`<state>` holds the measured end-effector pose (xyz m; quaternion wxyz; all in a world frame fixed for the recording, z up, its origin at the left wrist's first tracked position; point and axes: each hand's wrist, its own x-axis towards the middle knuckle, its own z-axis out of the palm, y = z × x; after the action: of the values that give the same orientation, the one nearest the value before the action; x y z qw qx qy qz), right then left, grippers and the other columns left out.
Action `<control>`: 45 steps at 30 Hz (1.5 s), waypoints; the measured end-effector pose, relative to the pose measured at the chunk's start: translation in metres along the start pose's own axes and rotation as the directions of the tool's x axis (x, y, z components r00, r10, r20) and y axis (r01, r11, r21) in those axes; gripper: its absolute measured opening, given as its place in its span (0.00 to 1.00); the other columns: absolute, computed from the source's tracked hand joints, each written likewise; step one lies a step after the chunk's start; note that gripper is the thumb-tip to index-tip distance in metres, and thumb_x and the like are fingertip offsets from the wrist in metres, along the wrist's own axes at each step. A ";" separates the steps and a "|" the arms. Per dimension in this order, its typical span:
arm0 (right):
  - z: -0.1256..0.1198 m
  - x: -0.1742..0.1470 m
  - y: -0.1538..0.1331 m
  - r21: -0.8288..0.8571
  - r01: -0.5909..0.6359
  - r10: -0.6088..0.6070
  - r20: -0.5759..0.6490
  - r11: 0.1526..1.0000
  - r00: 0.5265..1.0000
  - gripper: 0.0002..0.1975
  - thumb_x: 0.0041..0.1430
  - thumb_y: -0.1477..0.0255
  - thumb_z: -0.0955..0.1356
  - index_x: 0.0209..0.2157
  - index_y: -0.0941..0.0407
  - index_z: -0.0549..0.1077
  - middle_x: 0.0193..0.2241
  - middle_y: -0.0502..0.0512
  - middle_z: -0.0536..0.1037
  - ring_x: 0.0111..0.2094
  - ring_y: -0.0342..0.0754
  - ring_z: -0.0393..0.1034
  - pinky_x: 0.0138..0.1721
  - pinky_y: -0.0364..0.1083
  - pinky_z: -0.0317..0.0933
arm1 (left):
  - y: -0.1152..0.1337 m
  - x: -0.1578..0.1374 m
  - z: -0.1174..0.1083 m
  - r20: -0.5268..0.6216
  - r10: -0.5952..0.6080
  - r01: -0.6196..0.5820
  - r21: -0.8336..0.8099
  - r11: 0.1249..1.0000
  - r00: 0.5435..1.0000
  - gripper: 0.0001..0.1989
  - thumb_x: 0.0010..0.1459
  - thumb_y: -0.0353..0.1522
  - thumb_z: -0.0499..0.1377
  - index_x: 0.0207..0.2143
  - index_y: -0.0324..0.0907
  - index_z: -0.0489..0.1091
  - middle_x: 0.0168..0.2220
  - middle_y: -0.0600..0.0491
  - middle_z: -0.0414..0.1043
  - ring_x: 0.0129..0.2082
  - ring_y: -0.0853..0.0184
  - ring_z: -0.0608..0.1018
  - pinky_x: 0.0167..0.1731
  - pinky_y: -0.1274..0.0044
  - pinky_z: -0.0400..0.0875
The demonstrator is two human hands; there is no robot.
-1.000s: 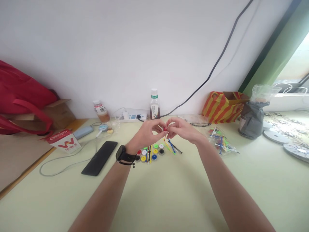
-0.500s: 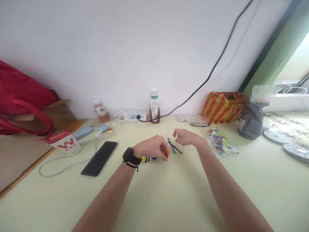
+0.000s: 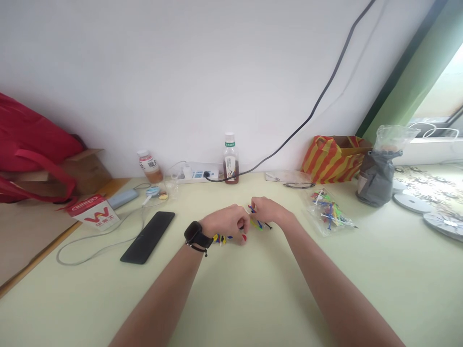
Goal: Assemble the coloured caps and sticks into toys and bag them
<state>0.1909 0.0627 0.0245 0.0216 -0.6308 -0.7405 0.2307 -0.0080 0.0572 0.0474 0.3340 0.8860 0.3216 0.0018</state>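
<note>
My left hand, with a black watch on its wrist, is closed in a pinch on a small red plastic piece. My right hand is closed close beside it, its fingertips pinching a thin stick that is mostly hidden. Blue, green and black plastic sticks lie on the table under the right hand. Beneath the left hand sit small yellow, blue and black plastic pieces, partly covered by it.
A clear bag of coloured plastic pieces lies on the right. A black flat case and a white-red box are on the left. Bottles, a power strip and a striped bag stand along the wall.
My right hand has moved left and slightly down, so its fingers are now close to my left hand. The left hand has shifted slightly and turned its red piece.
</note>
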 end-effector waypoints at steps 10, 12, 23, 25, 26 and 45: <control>-0.008 -0.009 -0.007 0.082 0.032 -0.047 0.188 0.996 0.981 0.16 0.52 0.74 0.72 0.43 0.54 0.70 0.38 0.55 0.81 0.33 0.49 0.77 0.27 0.42 0.61 | -0.002 -0.004 -0.007 -0.166 0.013 0.012 0.151 0.988 0.986 0.15 0.44 0.38 0.71 0.37 0.45 0.79 0.36 0.54 0.72 0.37 0.63 0.76 0.31 0.76 0.65; -0.008 -0.012 -0.010 0.109 0.028 -0.053 0.235 0.994 0.971 0.14 0.53 0.75 0.72 0.42 0.54 0.69 0.33 0.53 0.81 0.31 0.48 0.77 0.27 0.42 0.62 | -0.004 -0.004 -0.007 -0.189 0.003 0.031 0.174 0.984 0.982 0.16 0.45 0.38 0.71 0.39 0.46 0.80 0.40 0.52 0.73 0.42 0.60 0.76 0.36 0.75 0.67; -0.006 -0.020 -0.027 0.309 0.015 -0.118 0.317 0.951 0.941 0.17 0.59 0.76 0.69 0.47 0.52 0.61 0.30 0.49 0.82 0.32 0.49 0.81 0.37 0.45 0.69 | -0.020 -0.009 -0.014 -0.265 -0.061 0.100 0.140 0.985 0.962 0.19 0.57 0.46 0.64 0.46 0.45 0.79 0.46 0.50 0.77 0.46 0.59 0.77 0.40 0.75 0.67; -0.006 -0.021 -0.030 0.319 0.027 -0.136 0.325 0.947 0.936 0.18 0.60 0.77 0.68 0.48 0.52 0.60 0.30 0.49 0.82 0.32 0.50 0.81 0.36 0.45 0.69 | -0.023 -0.011 -0.016 -0.283 -0.070 0.112 0.137 0.984 0.957 0.20 0.58 0.47 0.63 0.46 0.44 0.79 0.46 0.49 0.77 0.46 0.59 0.77 0.41 0.75 0.67; -0.005 -0.021 -0.032 0.319 0.037 -0.146 0.325 0.947 0.935 0.18 0.60 0.77 0.68 0.49 0.52 0.59 0.30 0.50 0.82 0.32 0.50 0.81 0.36 0.45 0.69 | -0.024 -0.011 -0.018 -0.287 -0.073 0.116 0.138 0.984 0.955 0.20 0.59 0.47 0.63 0.46 0.44 0.79 0.45 0.49 0.78 0.45 0.59 0.77 0.41 0.75 0.67; -0.012 -0.026 -0.033 0.083 0.125 -0.149 0.422 0.989 0.894 0.12 0.53 0.63 0.74 0.28 0.55 0.71 0.25 0.52 0.78 0.29 0.49 0.77 0.27 0.42 0.65 | -0.033 -0.017 -0.022 -0.229 -0.214 0.260 0.195 0.946 0.950 0.10 0.56 0.35 0.61 0.36 0.42 0.82 0.39 0.49 0.81 0.33 0.64 0.79 0.30 0.76 0.66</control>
<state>0.1694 0.0391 0.0541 -0.1076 -0.5105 -0.7633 0.3809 -0.0447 0.0794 0.0479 0.1957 0.8674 0.4572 0.0165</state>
